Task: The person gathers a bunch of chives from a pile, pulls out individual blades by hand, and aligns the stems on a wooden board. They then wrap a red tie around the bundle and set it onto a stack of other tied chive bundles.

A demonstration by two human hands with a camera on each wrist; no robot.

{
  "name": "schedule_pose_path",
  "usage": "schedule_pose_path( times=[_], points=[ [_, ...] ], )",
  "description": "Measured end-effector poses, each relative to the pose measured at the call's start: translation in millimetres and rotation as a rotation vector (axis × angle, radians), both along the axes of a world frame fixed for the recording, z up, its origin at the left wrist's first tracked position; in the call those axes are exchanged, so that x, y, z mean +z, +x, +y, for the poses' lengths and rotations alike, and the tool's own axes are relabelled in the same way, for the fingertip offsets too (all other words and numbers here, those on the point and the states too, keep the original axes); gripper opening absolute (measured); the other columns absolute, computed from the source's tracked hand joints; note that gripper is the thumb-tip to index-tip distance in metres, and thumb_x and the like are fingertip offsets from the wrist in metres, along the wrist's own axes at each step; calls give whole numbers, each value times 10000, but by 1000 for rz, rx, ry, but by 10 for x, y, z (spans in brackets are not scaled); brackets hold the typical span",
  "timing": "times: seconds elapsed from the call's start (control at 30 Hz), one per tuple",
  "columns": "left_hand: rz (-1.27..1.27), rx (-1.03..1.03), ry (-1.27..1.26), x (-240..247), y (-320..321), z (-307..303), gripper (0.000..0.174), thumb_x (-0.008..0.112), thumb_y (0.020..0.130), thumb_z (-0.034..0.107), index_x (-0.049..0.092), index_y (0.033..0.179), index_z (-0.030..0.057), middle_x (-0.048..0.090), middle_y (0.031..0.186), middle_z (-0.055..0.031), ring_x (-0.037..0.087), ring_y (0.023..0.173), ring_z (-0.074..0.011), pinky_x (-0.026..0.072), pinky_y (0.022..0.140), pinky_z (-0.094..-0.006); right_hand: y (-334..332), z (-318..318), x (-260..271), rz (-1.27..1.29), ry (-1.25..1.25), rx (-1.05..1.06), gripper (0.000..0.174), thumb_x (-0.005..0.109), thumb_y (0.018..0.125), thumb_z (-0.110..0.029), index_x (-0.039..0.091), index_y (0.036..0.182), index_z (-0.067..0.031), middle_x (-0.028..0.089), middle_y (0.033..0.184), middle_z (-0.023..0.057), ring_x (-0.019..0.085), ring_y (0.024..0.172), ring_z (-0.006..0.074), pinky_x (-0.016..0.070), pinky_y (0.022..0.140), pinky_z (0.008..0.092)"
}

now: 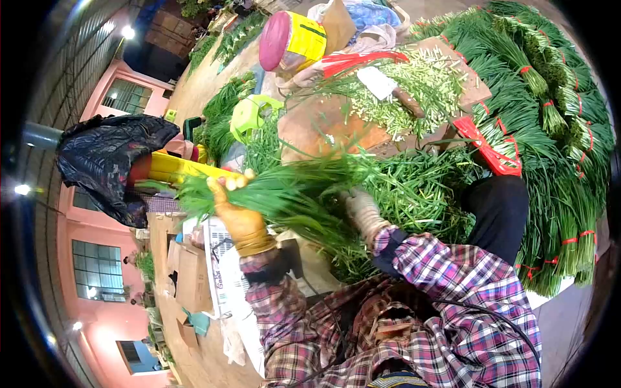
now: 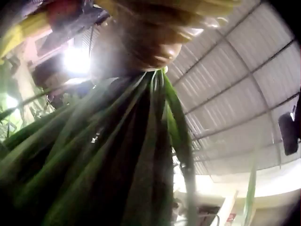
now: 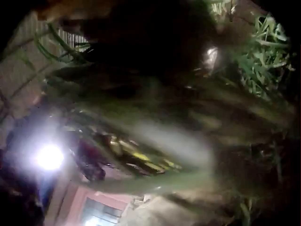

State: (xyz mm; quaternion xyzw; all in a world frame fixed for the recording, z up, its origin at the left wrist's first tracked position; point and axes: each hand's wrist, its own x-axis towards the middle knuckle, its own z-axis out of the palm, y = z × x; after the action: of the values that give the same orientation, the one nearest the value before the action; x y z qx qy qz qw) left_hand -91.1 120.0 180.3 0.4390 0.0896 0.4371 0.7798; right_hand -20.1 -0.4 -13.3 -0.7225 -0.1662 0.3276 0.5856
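A long bunch of green chives [image 1: 294, 187] stretches between my hands, blurred along its middle. In a yellowish glove, my left hand [image 1: 239, 216] grips one end; its curled fingers close round the stalks in the left wrist view, where the leaves [image 2: 117, 155] hang down from the glove. My right hand [image 1: 363, 210], in a pale grey glove, is at the other end, its fingertips hidden among the leaves. The right wrist view shows only dark, blurred leaves [image 3: 164, 141] close to the camera. Below and beside the right hand lies a heap of loose leaves [image 1: 420, 194].
A wooden board [image 1: 310, 132] ahead carries cut pale stalk pieces and a cleaver [image 1: 378, 83]. Red ties [image 1: 488, 145] hang at its right corner. Tied chive bundles [image 1: 550, 161] are piled on the right. A green plastic stool [image 1: 252, 116] and a pink-lidded yellow tub [image 1: 294, 42] stand farther off.
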Motion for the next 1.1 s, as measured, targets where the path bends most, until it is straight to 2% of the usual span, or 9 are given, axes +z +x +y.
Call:
schedule_pose_path(
  times=[0.1,0.23,0.63,0.67,0.77,0.83,0.93,1.03,1.1],
  points=[
    [-113,-123,-25,175,-360,434,251,521,875,311,450,748,107,412,634,22,416,619,-124,403,764,-335,235,-303,-484,-319,-141,121,320,536,819,-299,578,1025,-58,611,858,194,586,744,363,473,669,393],
    [-41,131,-124,-129,-312,465,234,539,866,277,459,734,102,423,635,19,433,607,-134,418,772,-345,590,-473,-416,-203,-394,66,310,501,837,-329,584,971,-63,589,975,197,562,896,361,454,772,396],
    [-310,-230,-87,-137,-623,797,262,456,905,285,495,737,88,502,667,-25,486,732,-184,406,792,-398,1084,-1147,-1263,-111,-559,-103,297,496,849,-292,598,1035,-84,604,985,176,566,922,353,465,768,386],
    [-64,164,-5,103,-609,562,261,454,910,304,476,735,111,470,659,5,479,681,-166,402,794,-379,1193,-1179,-1660,58,-482,-173,370,497,844,-335,576,1056,-42,591,1018,190,553,959,350,450,801,402],
    [-286,-175,-157,153,-738,795,285,459,903,337,473,739,104,487,675,-9,492,734,-208,402,798,-397,962,-1078,-308,-246,-732,60,582,595,742,-460,511,1152,-56,552,1105,185,513,1042,336,412,873,406],
    [15,281,106,84,-616,610,277,475,899,323,479,749,90,495,668,-26,484,714,-177,403,792,-366,881,-980,-118,-549,-478,-47,640,634,690,-477,498,1167,-72,538,1123,166,502,1062,326,407,888,395],
    [-93,102,-45,-62,-572,564,294,436,920,309,476,745,77,508,700,-35,497,698,-194,399,824,-373,686,-805,780,-609,-97,48,655,643,674,-475,499,1158,-58,538,1112,185,511,1048,320,402,888,392],
    [84,302,-105,-143,-510,444,291,490,890,343,470,760,83,500,706,-29,468,652,-166,415,768,-335,550,-350,929,-800,-224,46,646,605,686,-527,526,1116,-51,565,1062,197,528,1014,325,404,873,393],
    [-109,28,-43,-292,-619,624,237,482,902,287,490,784,82,506,716,-33,473,656,-151,412,735,-318,493,-53,733,-646,-173,140,548,521,770,-492,533,1084,-44,583,1026,190,553,969,312,414,852,407]
  ],
)
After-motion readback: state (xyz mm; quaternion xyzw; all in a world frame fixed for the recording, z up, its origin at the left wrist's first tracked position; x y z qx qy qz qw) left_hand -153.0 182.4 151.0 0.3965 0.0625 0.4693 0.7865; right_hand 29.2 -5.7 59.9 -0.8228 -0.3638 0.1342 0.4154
